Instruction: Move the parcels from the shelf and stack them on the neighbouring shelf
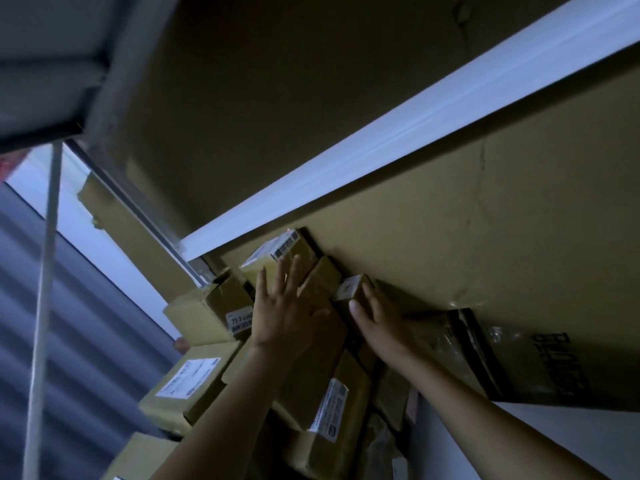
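Tan parcels (313,362) with white, black-printed labels (329,407), white shelf rail (398,133), grey ribbed wall (86,341).

Head-worn camera looks steeply up, tilted, close to the parcels (194,386).

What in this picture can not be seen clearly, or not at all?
- Head view: whether the right hand grips the small box; shadow hides its fingertips.
- Head view: the white label print, too small and blurred.
- Head view: the lowest parcel, cut off by the bottom edge.
- Head view: the brown parcel face under the left hand, covered by its palm.
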